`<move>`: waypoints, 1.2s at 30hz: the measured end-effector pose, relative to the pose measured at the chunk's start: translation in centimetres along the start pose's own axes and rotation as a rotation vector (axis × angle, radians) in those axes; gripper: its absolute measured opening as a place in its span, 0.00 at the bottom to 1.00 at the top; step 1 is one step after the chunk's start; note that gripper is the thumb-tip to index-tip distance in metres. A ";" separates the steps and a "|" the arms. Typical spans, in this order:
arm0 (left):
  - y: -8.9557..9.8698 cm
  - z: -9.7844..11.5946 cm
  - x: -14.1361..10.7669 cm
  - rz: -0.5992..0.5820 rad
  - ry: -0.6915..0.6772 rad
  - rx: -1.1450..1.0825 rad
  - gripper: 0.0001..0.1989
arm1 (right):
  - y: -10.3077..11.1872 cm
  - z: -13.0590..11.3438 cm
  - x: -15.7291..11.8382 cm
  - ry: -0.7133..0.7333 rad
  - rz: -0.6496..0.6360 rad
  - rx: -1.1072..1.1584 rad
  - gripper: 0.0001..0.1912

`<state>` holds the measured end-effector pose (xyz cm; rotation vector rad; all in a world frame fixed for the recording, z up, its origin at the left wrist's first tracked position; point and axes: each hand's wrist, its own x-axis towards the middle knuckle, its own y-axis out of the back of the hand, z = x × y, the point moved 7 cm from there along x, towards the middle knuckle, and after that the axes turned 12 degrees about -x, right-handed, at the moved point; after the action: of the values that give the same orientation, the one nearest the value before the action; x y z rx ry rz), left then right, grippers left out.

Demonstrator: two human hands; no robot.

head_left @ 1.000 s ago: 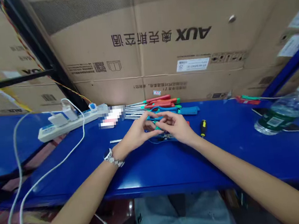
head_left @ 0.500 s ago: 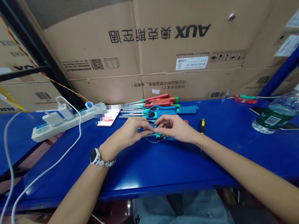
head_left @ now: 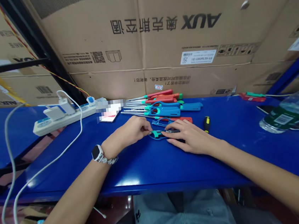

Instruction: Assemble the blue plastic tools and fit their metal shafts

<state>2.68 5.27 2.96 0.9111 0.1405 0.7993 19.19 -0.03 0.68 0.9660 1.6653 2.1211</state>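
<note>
An opened blue gas lighter (head_left: 157,136) lies on the blue table between my hands, its green trigger piece and dark inner parts exposed. My left hand (head_left: 140,130), with a watch on its wrist, is closed in a pinch at the lighter's left end by the green piece. Over the handle end lies my right hand (head_left: 185,136), thumb on the near side and fingers on the far side, holding it down. Just behind sits another blue lighter frame (head_left: 162,122) next to a red handle (head_left: 186,119). The fingertips hide some of the small parts.
Several long-nosed lighters (head_left: 168,110) with blue and red handles are piled behind my hands. A phone (head_left: 112,111) and a power strip (head_left: 44,128) lie left. A screwdriver (head_left: 206,123), a water bottle (head_left: 280,116) and a red-green object (head_left: 252,96) are right. Cardboard (head_left: 159,54) stands behind.
My right hand has moved right and spread over the lighter's handle, away from my left fingertips. The left hand stays pinched at the green part. The opened lighter shows more now.
</note>
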 end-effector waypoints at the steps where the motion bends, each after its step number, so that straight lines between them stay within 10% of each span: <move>1: -0.1 -0.1 0.1 -0.003 0.004 0.008 0.08 | 0.0 0.1 0.0 0.002 -0.003 0.007 0.20; 22: -1.2 -0.9 0.4 0.023 -0.096 -0.122 0.05 | 0.9 -0.6 1.2 -0.233 0.107 0.008 0.15; 36: -0.7 0.1 -0.2 -0.050 -0.140 0.013 0.02 | -0.2 -0.8 3.8 -0.388 -0.042 -0.009 0.08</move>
<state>2.96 4.80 2.45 0.9686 0.0459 0.6867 15.84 1.63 1.68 1.2340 1.4652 1.7711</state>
